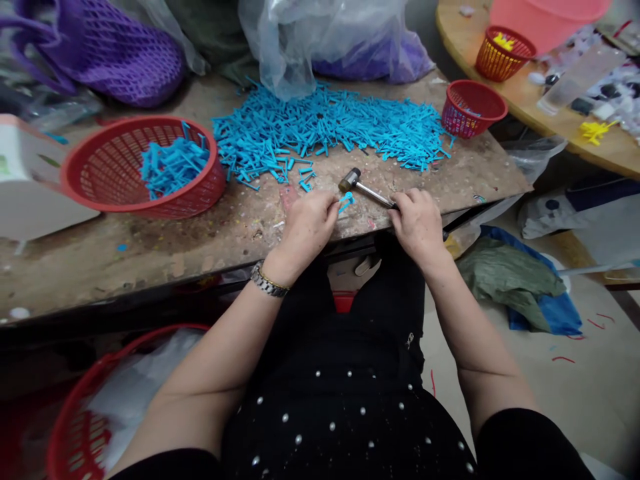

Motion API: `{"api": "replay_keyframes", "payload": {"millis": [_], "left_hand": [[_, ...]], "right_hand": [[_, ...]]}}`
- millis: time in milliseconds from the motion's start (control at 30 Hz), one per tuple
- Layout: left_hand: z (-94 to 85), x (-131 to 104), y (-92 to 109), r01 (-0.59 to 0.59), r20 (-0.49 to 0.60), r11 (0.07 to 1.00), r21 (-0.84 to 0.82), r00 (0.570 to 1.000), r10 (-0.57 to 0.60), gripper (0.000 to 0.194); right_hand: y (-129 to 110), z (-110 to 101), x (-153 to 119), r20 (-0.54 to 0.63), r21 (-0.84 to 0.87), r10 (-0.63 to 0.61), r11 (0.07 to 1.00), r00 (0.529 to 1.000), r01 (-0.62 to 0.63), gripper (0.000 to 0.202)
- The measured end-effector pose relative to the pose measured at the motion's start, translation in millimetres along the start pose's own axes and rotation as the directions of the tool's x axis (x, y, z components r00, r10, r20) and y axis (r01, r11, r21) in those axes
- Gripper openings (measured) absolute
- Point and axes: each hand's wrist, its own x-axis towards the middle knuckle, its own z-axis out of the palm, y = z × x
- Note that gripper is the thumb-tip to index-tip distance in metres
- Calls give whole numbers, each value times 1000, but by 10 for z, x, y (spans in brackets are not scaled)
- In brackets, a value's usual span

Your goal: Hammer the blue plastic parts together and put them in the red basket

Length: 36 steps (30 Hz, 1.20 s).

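My left hand (311,221) pinches a small blue plastic piece (346,201) over the front part of the worn bench. Fingers of my right hand (419,220) are wrapped round the dark handle of a small hammer (370,192), whose head points left and lies close to the blue piece. Just behind both hands spreads a wide heap of blue plastic pieces (325,127), slim and rod-like. A few loose ones lie between the heap and my left hand. The far end of the hammer's handle is hidden by my right hand.
A red basket (205,190) with more blue pieces stands on the left beside a white box (35,187). A smaller red basket (475,100) is at the back right. Plastic bags (285,40) and a purple mesh bag (120,57) edge the bench (165,257).
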Motion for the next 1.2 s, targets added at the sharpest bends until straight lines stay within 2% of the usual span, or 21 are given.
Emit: {"api": "replay_keyframes", "payload": {"millis": [200,333,400,500,600,700,867,1033,1100,1200], "left_hand": [[58,82,27,-10,104,959,284,994,-20,18],[83,97,91,-16,164,919,394,985,-53,19],[98,104,110,-14,185,902,433,980,-74,23],[118,113,127,-2,186,876,482,977,-100,27],[126,125,144,6,187,860,510,975,-118,28],[130,139,153,17,206,857,516,968,-144,29],[149,154,117,20,183,881,474,976,-121,27],[141,158,124,-1,183,876,483,978,-100,27],[132,160,142,1,197,866,501,974,-116,29],[130,161,147,4,213,872,489,969,-124,27]], "right_hand": [[40,27,75,178,-196,-16,979,984,51,21],[24,5,72,227,-191,-45,977,973,90,30],[38,2,50,218,-124,-46,989,975,75,32],[76,-17,-8,169,66,-25,998,985,14,34],[83,-89,-94,110,268,-22,963,994,-8,34],[25,-190,-205,62,369,-20,929,998,-4,32],[-88,-222,-373,71,348,-15,937,997,-11,37],[-96,-192,-384,113,279,-3,960,994,-29,41],[-110,-266,-360,81,285,-23,959,996,-1,41],[-170,-433,-342,-27,298,-48,953,998,54,44]]}}
